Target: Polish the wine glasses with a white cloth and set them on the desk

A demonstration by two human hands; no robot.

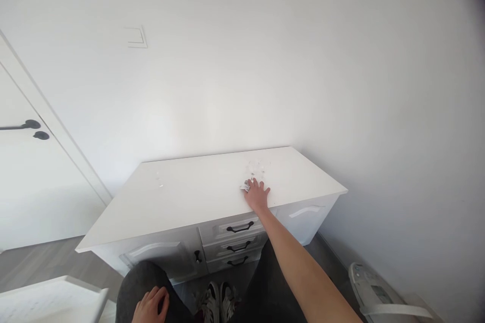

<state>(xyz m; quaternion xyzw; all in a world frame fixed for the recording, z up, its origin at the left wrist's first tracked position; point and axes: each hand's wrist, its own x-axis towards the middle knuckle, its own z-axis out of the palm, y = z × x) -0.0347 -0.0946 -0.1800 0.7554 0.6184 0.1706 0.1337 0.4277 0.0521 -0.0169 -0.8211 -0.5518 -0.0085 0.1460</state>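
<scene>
My right hand [258,193] reaches out over the front part of a white cabinet top [197,192], fingers spread and pressed flat on a small crumpled grey-white wipe [247,185]. Just beyond the fingers lies a faint patch of wet specks or crumbs [258,166]; a few more specks [159,180] sit at the left. My left hand [151,305] rests on my left thigh, fingers loosely curled, with nothing visible in it.
The white cabinet has three drawers with black handles [240,227] and stands against a white wall. A white door with a black handle [26,125] is at the left. A white appliance [373,292] sits on the floor at the right, a white tray-like edge [56,295] at the lower left.
</scene>
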